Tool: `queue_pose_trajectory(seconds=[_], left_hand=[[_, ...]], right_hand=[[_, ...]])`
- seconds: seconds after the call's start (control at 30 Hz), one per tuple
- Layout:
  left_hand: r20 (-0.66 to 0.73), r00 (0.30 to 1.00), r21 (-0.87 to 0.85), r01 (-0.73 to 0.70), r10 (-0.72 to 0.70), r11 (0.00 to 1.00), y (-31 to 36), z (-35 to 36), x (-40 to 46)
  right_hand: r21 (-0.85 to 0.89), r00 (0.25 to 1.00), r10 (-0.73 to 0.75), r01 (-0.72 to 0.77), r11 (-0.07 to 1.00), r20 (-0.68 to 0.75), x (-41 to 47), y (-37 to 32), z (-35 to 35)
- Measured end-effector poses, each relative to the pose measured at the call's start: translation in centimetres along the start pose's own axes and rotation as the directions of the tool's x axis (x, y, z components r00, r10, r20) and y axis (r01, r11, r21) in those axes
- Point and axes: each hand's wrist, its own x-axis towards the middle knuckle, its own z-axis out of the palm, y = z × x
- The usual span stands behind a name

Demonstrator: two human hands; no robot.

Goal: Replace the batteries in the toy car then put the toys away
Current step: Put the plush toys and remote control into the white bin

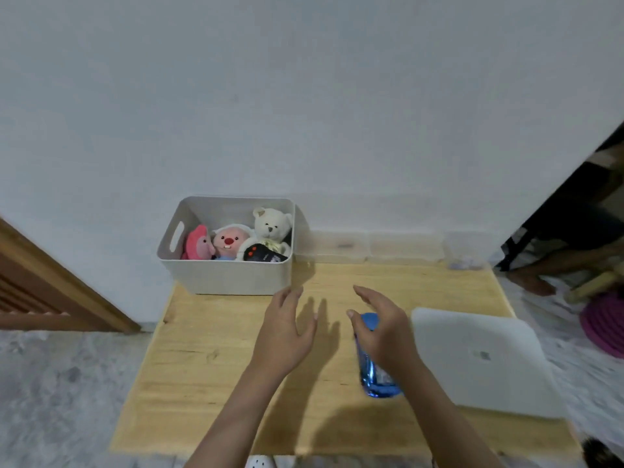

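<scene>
Toy car: not clearly visible. A black item w/ red dots [263, 255] lies in the bin [229, 276], front-right, below the white bear [271, 226]; may be the car or its remote, cannot tell. Judged rigid plastic, light, smooth: grip across the body sides, not by any small parts. Plush toys [216, 244] left of it are soft, compressible; lift by the torso. Bin sits at the table [209, 352] far-left corner. Left hand [285, 329] hovers near the bin's front-right corner, fingers spread, empty. Right hand [381, 329], further right of bin, fingers loosely spread over a blue bottle [374, 383], not gripping. Closed laptop [486, 363] far right of bin.
</scene>
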Motion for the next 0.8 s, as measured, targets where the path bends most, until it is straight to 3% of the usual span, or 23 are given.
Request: queue_pose_trajectory(seconds=[0.13,0.27,0.4,0.53,0.67,0.8], left_hand=[[0.058,0.998,-0.052,0.018,-0.015,0.998,6.1,6.9,-1.2],[0.181,0.979,-0.048,0.109,-0.099,0.993,11.5,15.2,-2.5],[0.299,0.920,0.133,0.222,-0.252,0.966,13.7,21.7,-3.2],[0.315,0.862,0.273,0.320,-0.398,0.908,14.3,25.0,-3.5],[0.310,0.851,0.329,0.322,-0.423,0.888,15.0,26.8,-3.9],[0.249,0.871,0.340,0.330,-0.423,0.880,15.3,27.3,-3.7]], right_hand=[[-0.081,0.995,0.099,-0.097,0.992,0.020,-2.7,5.5,-6.8],[-0.146,0.949,0.311,-0.301,0.942,0.051,-5.9,12.2,-13.8],[-0.255,0.848,0.514,-0.472,0.844,0.133,-8.7,18.6,-18.6],[-0.370,0.686,0.691,-0.596,0.713,0.229,-10.2,22.2,-21.4],[-0.370,0.596,0.721,-0.619,0.693,0.353,-10.9,24.1,-22.3],[-0.325,0.615,0.688,-0.607,0.725,0.385,-10.9,24.5,-22.0]])
